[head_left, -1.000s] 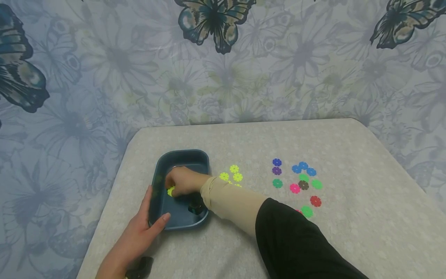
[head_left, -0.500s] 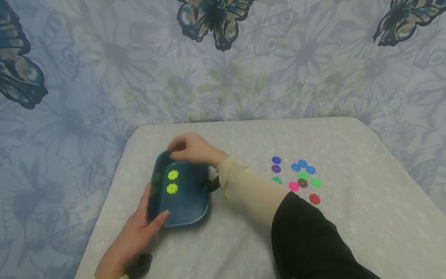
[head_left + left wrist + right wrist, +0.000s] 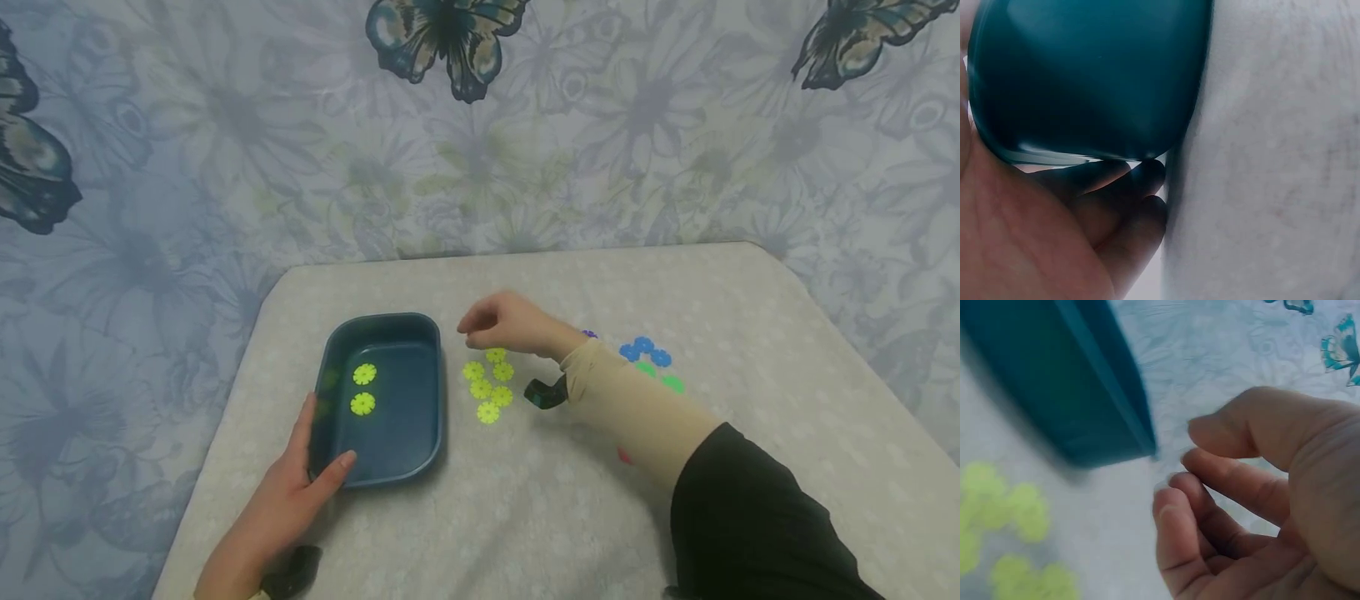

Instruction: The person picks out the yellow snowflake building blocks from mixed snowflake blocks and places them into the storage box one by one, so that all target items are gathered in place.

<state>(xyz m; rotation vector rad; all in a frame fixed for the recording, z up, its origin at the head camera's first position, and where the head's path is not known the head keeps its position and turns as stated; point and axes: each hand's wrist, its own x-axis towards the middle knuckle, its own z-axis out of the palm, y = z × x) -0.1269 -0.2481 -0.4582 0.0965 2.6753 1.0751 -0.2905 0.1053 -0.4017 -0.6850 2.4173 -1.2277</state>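
A dark blue-green tray (image 3: pixel 401 429) lies on the table at centre left, with two yellow flower-shaped discs (image 3: pixel 363 404) in it. My left hand (image 3: pixel 266 500) grips its near left corner, thumb over the rim and fingers along the outer wall. In the left wrist view those fingers (image 3: pixel 1132 231) curl against the tray's side. To the right of the tray, my right hand (image 3: pixel 517 323) hovers above the table, fingers loosely bent and nothing between them. Just below it in the head view lies a cluster of several yellow flower discs (image 3: pixel 480 389).
Blue flower discs (image 3: pixel 643 344) and green ones (image 3: pixel 672 383) lie farther right, partly covered by my right sleeve (image 3: pixel 637 417). A wall with butterfly and flower print (image 3: pixel 480 183) rises behind the table's back edge.
My right hand has left the inside of the tray, crossed its far rim and moved right, over the yellow cluster. Two yellow discs now show in the tray. The left hand keeps its grip.
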